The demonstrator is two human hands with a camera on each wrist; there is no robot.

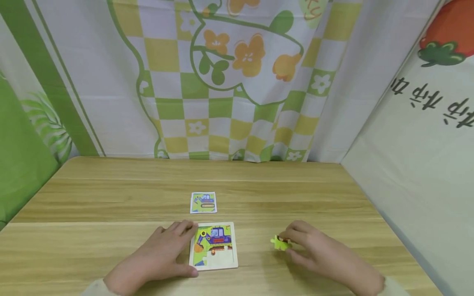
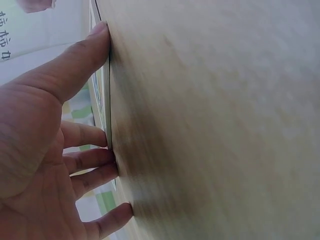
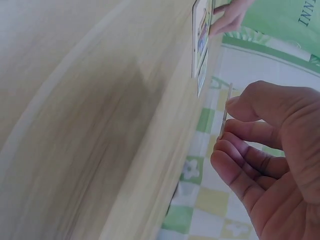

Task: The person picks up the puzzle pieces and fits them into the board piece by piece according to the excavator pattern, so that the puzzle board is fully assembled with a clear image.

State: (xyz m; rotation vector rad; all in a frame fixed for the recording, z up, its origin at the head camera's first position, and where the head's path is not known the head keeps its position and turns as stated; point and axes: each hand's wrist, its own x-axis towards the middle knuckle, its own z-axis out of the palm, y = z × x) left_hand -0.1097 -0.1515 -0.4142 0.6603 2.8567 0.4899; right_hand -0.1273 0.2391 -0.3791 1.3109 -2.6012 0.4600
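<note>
A square jigsaw puzzle board (image 1: 221, 261) lies flat on the table, showing a blue digger on green. Its lower right part is bare, pale wood. My left hand (image 1: 159, 253) rests at the board's left side, thumb by the near corner and fingertips by the far corner; in the left wrist view those fingers (image 2: 92, 159) reach fairly straight to the board's edge. To the right of the board, my right hand (image 1: 314, 248) pinches a lime-green puzzle piece (image 1: 279, 243) between thumb and fingers. The piece shows edge-on in the right wrist view, raised off the table.
Beyond the board lies a small picture card (image 1: 203, 202) with the same digger. The wooden table (image 1: 122, 197) ends at a checked, flowered curtain (image 1: 207, 107) at the back. A pale printed cloth (image 1: 414, 164) hangs along the right side, a green one (image 1: 26, 152) on the left.
</note>
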